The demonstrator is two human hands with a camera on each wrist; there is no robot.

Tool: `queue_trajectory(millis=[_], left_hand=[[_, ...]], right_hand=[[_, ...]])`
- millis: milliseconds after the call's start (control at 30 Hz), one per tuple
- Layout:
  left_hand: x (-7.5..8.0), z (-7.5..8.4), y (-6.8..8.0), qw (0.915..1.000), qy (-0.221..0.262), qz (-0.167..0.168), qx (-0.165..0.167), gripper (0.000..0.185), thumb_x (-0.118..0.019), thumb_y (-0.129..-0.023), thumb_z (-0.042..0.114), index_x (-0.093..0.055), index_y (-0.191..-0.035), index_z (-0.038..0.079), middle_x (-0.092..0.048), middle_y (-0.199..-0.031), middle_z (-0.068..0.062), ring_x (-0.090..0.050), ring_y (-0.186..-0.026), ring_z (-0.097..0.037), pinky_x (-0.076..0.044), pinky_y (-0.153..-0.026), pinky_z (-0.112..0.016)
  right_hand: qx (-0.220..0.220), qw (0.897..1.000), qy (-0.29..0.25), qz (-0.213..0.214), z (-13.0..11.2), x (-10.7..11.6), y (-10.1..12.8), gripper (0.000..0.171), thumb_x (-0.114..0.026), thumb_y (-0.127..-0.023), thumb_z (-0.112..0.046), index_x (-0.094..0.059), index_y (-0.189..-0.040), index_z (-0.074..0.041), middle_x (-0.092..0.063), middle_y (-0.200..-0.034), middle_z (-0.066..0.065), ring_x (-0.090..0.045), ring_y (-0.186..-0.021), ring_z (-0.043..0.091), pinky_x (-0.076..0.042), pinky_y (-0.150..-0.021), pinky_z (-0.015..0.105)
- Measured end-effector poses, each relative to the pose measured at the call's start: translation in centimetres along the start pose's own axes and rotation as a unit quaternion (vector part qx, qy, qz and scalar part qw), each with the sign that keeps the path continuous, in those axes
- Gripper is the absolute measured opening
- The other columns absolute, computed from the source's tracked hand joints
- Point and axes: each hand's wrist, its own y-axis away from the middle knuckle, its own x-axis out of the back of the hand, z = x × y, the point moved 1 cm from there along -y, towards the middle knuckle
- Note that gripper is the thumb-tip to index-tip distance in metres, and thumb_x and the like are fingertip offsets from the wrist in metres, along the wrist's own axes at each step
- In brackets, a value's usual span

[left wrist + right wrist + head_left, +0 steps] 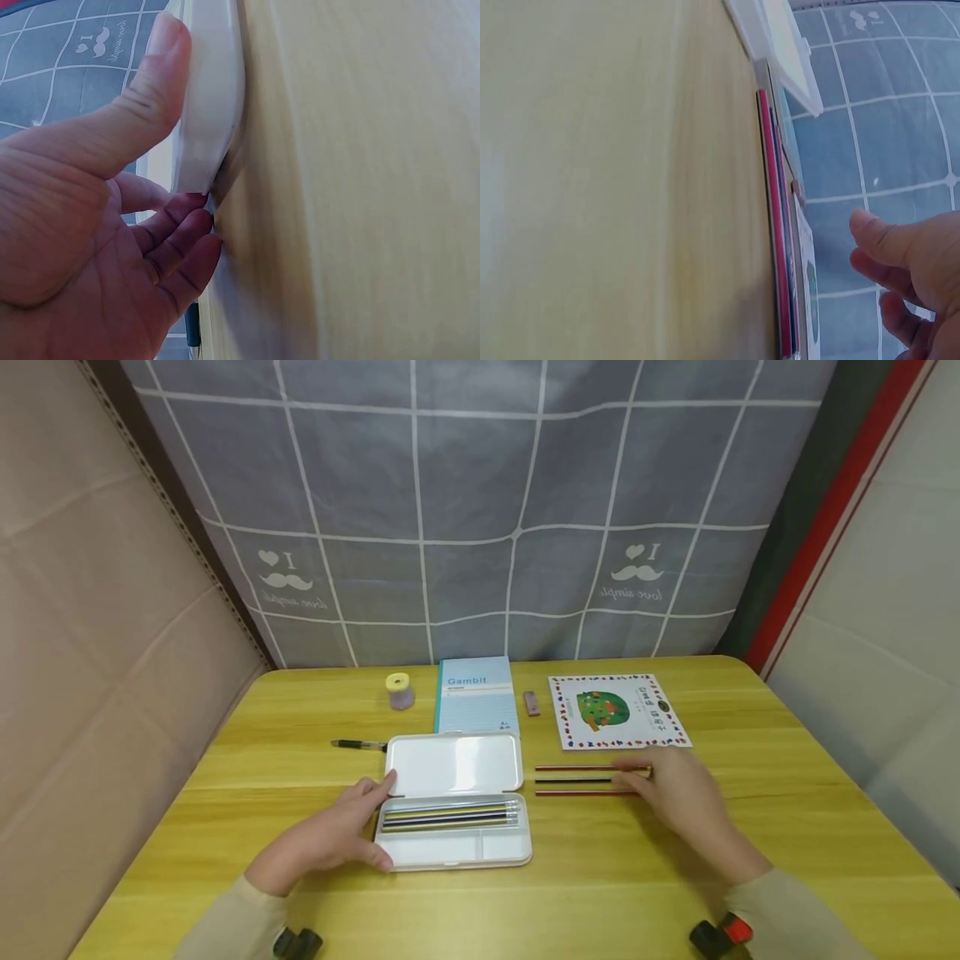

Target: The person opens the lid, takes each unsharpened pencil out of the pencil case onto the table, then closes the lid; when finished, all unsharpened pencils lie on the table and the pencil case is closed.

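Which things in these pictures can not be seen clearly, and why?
- Head view: the right hand covers the right ends of the three loose pencils; whether its fingers touch them is unclear.
- Head view: the small print on the blue notebook and the picture booklet is too small to read.
- Left wrist view: the left hand hides most of the white pencil case.

The head view looks forward and down from above the table (pixel 600 877), taking in its whole top. The left wrist view sits very close, low along the tabletop, facing the case (pixel 214 97) at upper left. The right wrist view is equally near, grazing the tabletop, with the pencils (pixel 776 247) at centre; both show in the head view.
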Motion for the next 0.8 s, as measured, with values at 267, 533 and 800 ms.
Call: queue_trajectory(millis=[267, 533, 800], left_hand=[[0.0, -0.2, 0.0, 0.9999, -0.004, 0.004, -0.009, 0.128, -0.096, -0.065, 0.034, -0.023, -0.164, -0.002, -0.046, -0.129, -0.013, -0.041, -0.12, -0.032, -0.037, -0.111, -0.058], [-0.1, 0.0, 0.1, 0.9998, -0.009, 0.01, -0.015, 0.128, -0.096, -0.065, 0.035, -0.023, -0.164, -0.003, -0.048, -0.129, -0.013, -0.042, -0.122, -0.032, -0.036, -0.112, -0.058], [-0.2, -0.1, 0.3, 0.9999, -0.008, 0.01, -0.008, 0.129, -0.096, -0.064, 0.034, -0.023, -0.164, -0.002, -0.047, -0.127, -0.012, -0.042, -0.12, -0.031, -0.036, -0.112, -0.058]], right_hand=[[0.022, 0.991, -0.122, -0.045, -3.7, -2.7, -1.3, 0.017, -0.086, -0.086, -0.016, -0.085, -0.102, -0.012, -0.078, -0.099, 0.001, -0.052, -0.066, 0.01, -0.044, -0.058, 0.027], [0.055, 0.983, -0.156, -0.075, -7.5, -4.8, -1.9, 0.019, -0.087, -0.085, -0.015, -0.084, -0.103, -0.012, -0.078, -0.098, -0.004, -0.064, -0.085, 0.01, -0.054, -0.075, 0.03], [0.047, 0.981, -0.155, -0.11, -10.1, -5.9, -2.0, 0.015, -0.087, -0.085, -0.02, -0.085, -0.1, -0.017, -0.078, -0.098, -0.007, -0.06, -0.077, 0.01, -0.052, -0.07, 0.027]])
